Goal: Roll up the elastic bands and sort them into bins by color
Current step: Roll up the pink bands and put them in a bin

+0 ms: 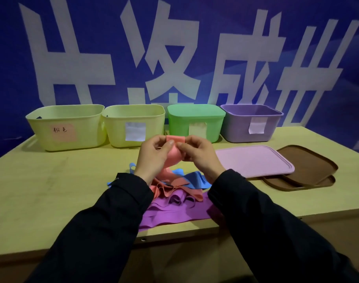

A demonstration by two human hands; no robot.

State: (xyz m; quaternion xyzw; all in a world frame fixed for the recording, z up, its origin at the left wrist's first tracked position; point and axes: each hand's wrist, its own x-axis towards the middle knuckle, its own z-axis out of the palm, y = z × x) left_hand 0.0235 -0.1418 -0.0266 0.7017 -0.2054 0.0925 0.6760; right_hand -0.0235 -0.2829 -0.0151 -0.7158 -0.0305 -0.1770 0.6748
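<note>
Above the table (52,180), both hands' grips pinch the pink band (173,154).

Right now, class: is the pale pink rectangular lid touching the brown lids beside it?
Touching. The head view shows the pale pink rectangular lid lying partly over the stacked brown lids, its right corner overlapping them.

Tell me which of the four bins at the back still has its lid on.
The green bin, third from the left. A matching green lid covers its top; the two yellow bins and the purple bin are open.
</note>
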